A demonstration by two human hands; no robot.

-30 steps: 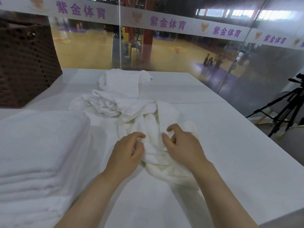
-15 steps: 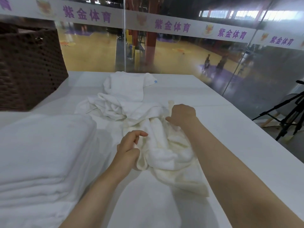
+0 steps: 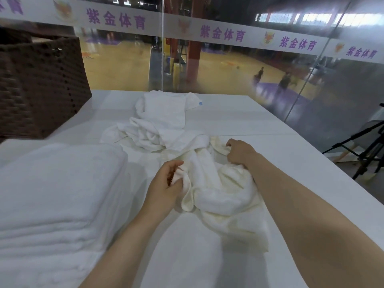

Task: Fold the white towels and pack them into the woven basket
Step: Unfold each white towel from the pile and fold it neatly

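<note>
A crumpled cream-white towel (image 3: 224, 190) lies on the white table in front of me. My left hand (image 3: 166, 188) grips its near left edge, fingers curled round a fold. My right hand (image 3: 239, 151) pinches its far corner, further out on the table. Behind it a loose pile of white towels (image 3: 164, 125) stretches toward the table's far edge. A tall stack of folded white towels (image 3: 56, 194) sits at my near left. The dark brown woven basket (image 3: 39, 88) stands at the far left of the table.
The white table (image 3: 301, 183) ends at the right, where a black tripod (image 3: 365, 150) stands on the floor. A glass wall with a purple-lettered banner runs behind the table, with a sports hall and distant people beyond.
My right hand went from beside my left hand out to the towel's far corner and holds it there. My left hand kept its hold on the near edge. The view shifted slightly.
</note>
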